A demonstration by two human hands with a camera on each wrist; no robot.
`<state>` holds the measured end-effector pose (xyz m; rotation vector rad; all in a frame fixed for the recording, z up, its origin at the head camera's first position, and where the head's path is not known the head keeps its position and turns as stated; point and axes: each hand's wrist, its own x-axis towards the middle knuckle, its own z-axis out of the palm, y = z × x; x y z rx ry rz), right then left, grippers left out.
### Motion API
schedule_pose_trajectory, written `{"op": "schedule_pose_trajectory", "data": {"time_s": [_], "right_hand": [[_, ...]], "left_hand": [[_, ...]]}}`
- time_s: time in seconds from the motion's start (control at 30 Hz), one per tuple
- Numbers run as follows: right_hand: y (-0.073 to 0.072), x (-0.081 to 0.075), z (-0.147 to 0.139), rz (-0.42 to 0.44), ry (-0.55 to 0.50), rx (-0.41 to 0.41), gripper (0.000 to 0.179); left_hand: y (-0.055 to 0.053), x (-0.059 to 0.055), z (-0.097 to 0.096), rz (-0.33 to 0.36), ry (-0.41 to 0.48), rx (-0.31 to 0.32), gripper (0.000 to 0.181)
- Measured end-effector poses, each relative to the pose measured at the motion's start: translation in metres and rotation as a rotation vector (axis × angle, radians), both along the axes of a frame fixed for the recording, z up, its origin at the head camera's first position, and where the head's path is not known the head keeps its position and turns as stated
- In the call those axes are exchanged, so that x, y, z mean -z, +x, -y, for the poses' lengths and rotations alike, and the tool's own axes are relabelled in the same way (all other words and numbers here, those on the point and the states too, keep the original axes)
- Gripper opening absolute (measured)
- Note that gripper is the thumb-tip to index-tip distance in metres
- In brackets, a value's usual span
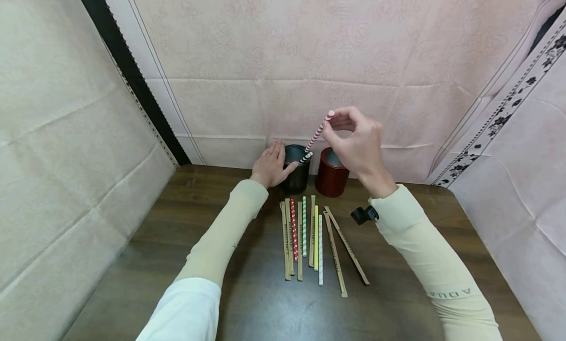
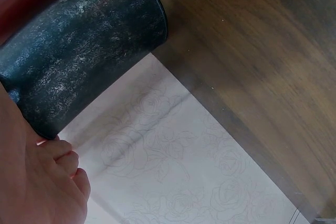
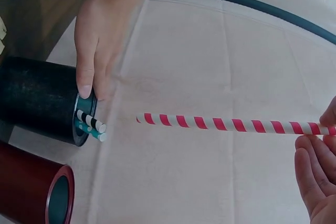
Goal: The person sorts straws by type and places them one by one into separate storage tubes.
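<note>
The left hand (image 1: 270,165) touches the black can (image 1: 295,180), thumb stretched along its rim, fingers pointing away. The right hand (image 1: 360,147) pinches the upper end of a red-striped straw (image 1: 315,135), which slants down toward that can's mouth. A black-striped straw (image 1: 305,157) pokes out there. Just right stands the red can (image 1: 331,180). Nearer on the brown table (image 1: 247,292) lie red (image 1: 294,230), green (image 1: 304,228), yellow (image 1: 316,238) and white straws (image 1: 320,250) among six tan strips (image 1: 334,255), the two rightmost spreading apart
</note>
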<state>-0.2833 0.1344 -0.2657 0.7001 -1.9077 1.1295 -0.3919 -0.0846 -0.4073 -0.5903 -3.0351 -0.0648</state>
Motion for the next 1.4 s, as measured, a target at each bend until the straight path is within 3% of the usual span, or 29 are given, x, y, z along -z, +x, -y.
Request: {"op": "schedule_pose_trajectory", "data": {"time_s": [0.33, 0.77, 1.07, 1.27, 1.4], "right_hand": [[-0.025, 0.010, 0.017, 0.139, -0.100, -0.029, 0.012], [-0.060, 0.054, 0.028, 0.246, -0.150, 0.062, 0.018], [-0.072, 0.076, 0.031, 0.292, -0.101, 0.096, 0.021], [-0.069, 0.080, 0.023, 0.364, -0.055, 0.122, 0.030], [-0.068, 0.079, 0.013, 0.366, -0.007, 0.153, 0.030]], "left_hand": [[-0.001, 0.003, 0.001, -0.016, -0.002, -0.003, 0.090], [0.002, 0.004, -0.003, -0.005, 0.006, 0.006, 0.090], [0.002, 0.004, -0.004, -0.007, 0.003, 0.014, 0.088], [0.001, 0.003, -0.003, 0.004, 0.002, 0.006, 0.090], [0.000, 0.002, -0.001, -0.001, -0.011, -0.001, 0.089]]}}
